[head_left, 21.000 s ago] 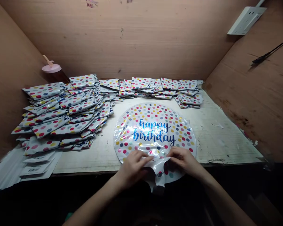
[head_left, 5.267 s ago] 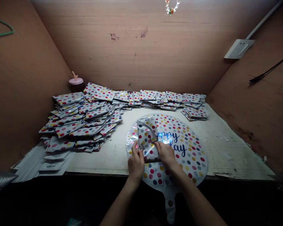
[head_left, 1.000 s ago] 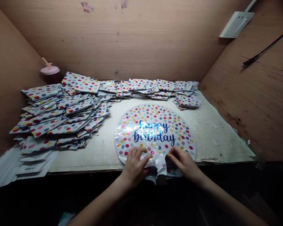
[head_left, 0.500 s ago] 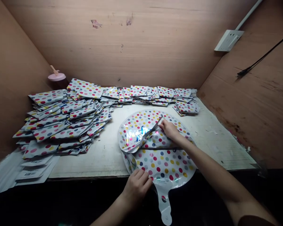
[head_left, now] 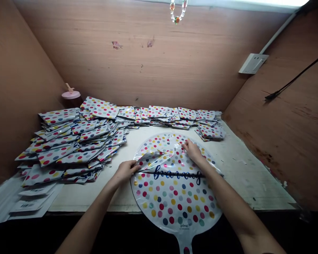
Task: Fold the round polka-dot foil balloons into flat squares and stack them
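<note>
A flat, round foil balloon (head_left: pixel 175 201) with coloured dots lies before me, its neck hanging over the table's front edge. Blue script lettering crosses its middle, partly covered by a crease. At the balloon's left edge, my left hand (head_left: pixel 125 170) pinches the raised foil between thumb and fingers. My right hand (head_left: pixel 194 151) is closed on the foil in the upper part, right of centre, and its forearm crosses the balloon's right side. Wrinkles run through the foil between the two hands.
Folded dotted foil packets (head_left: pixel 76 141) are piled at the left, with more stacks (head_left: pixel 159 113) along the back wall. White cards with barcodes (head_left: pixel 29 203) lie at the left front corner. A pink-lidded cup (head_left: pixel 71 95) stands behind the pile; a socket (head_left: pixel 253 64) and cable (head_left: pixel 294 77) hang right.
My left hand has moved from the balloon's front edge up to its left edge. The lifted flap has come down and the lettering now shows across the middle. The view has tilted upward.
</note>
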`<state>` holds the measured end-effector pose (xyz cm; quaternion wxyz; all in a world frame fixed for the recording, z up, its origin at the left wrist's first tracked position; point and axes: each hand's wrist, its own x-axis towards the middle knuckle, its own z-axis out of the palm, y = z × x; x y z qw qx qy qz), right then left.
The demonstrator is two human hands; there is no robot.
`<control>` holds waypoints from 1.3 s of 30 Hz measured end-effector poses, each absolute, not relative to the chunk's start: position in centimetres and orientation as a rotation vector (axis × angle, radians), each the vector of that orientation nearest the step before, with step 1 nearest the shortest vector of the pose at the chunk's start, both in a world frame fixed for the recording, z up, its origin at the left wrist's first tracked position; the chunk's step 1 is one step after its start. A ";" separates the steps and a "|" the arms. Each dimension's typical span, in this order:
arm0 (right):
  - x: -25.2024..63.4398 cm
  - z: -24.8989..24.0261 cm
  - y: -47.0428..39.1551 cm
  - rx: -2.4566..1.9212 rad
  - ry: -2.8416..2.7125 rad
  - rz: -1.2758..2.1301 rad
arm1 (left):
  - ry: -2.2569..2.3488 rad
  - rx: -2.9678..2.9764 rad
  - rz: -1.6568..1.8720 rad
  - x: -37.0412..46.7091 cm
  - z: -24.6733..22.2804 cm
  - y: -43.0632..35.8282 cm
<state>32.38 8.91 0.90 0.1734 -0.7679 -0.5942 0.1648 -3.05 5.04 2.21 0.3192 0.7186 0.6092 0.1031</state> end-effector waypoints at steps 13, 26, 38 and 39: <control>41.9 -1.1 -0.9 -2.211 -1.426 0.602 | 2.150 1.888 0.336 0.2 2.4 3.6; 37.3 -0.3 -1.2 -2.053 -1.766 -0.260 | 1.447 2.480 0.166 9.4 -0.1 3.0; 34.1 0.3 -1.1 -1.461 -2.551 0.115 | 1.063 2.693 0.243 0.0 1.0 4.1; 35.5 -0.1 -2.2 -1.492 -2.541 0.062 | 0.984 2.717 0.229 -0.9 1.2 4.5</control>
